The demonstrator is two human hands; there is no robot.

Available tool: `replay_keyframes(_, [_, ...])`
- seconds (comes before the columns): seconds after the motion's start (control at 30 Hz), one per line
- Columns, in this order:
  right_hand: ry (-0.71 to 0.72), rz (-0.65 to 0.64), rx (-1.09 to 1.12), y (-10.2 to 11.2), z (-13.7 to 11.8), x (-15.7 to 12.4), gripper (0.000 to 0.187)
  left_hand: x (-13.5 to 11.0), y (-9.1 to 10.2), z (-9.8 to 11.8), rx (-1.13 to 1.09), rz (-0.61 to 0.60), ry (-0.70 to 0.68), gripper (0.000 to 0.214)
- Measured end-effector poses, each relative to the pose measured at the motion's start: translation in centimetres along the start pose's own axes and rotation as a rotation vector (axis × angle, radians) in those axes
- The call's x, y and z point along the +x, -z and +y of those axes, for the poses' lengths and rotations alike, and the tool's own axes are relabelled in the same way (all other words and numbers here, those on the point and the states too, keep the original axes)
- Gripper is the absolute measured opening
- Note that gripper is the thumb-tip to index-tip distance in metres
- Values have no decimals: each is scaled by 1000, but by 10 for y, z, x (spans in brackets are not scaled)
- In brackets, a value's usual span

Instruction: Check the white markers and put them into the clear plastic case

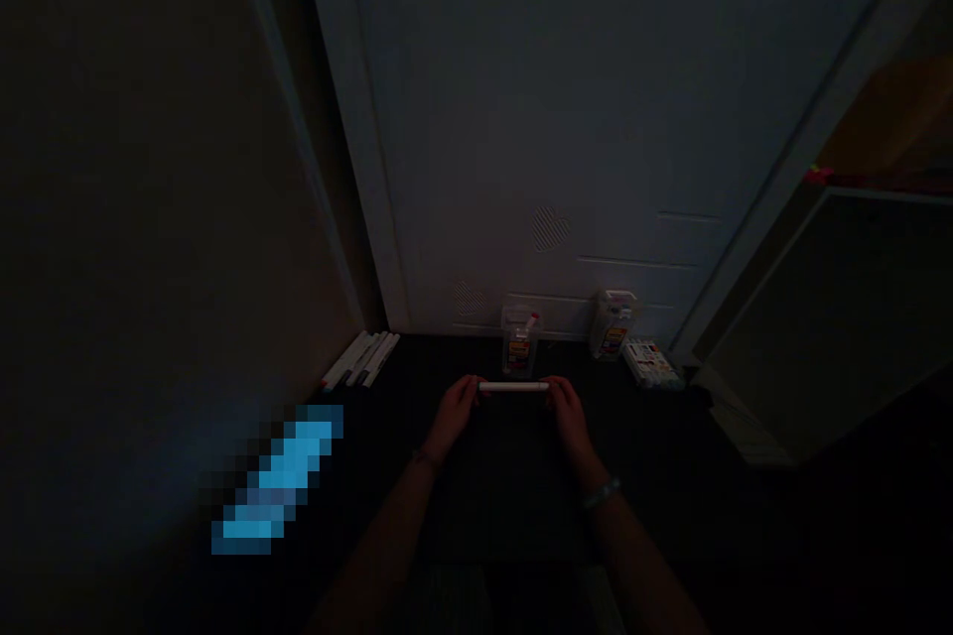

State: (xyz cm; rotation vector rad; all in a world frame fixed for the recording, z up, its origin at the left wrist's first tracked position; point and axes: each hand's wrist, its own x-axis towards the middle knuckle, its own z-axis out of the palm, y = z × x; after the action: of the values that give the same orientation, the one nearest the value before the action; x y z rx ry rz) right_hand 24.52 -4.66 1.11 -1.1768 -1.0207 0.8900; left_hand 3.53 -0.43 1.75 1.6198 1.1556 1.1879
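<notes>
Between my two hands a white marker (513, 386) lies level, one end in each. My left hand (456, 409) pinches its left end with closed fingers. The right end is gripped by my right hand (567, 407), also closed. Just beyond the marker stands a clear plastic case (519, 342) with an orange and dark label and something white with a red tip inside. Several similar white markers (368, 359) lie side by side at the left. Dim light hides the finer detail of the fingers.
On the dark tabletop (513, 476), a second clear case (613, 324) stands at the back right beside a flat pack with printed patterns (653, 363). A blurred glowing blue patch (279, 481) is at the left. A pale panel (551, 119) with heart patterns rises behind the table.
</notes>
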Motion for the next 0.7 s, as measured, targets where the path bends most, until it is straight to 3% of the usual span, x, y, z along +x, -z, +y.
replay_keyframes(0.7, [11, 3, -14, -2, -8, -3, 30, 1, -2, -10, 173, 30, -31, 38])
